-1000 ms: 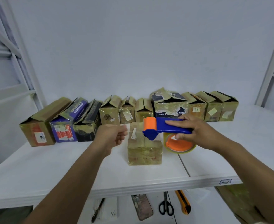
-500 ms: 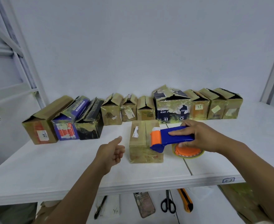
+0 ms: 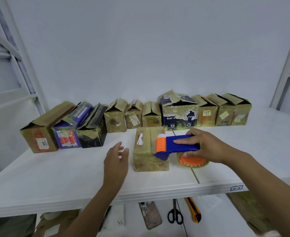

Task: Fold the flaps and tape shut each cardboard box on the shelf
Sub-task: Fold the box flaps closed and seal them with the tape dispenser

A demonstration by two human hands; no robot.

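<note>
Beside box (image 3: 144, 144), right grip (image 3: 207, 146) clasping dispenser (image 3: 178, 145)

Bare left hand (image 3: 116, 161), bare right hand (image 3: 209, 147), bare forearms (image 3: 269, 182)

right hand (image 3: 207, 147) grips the tape dispenser (image 3: 175, 146) on the front box (image 3: 149, 149); left hand (image 3: 117, 159) hovers open beside it.

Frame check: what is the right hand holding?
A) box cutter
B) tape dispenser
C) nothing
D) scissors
B: the right hand grips the blue-and-orange tape dispenser at the front box, while the scissors and the box cutter lie below the shelf.
</note>
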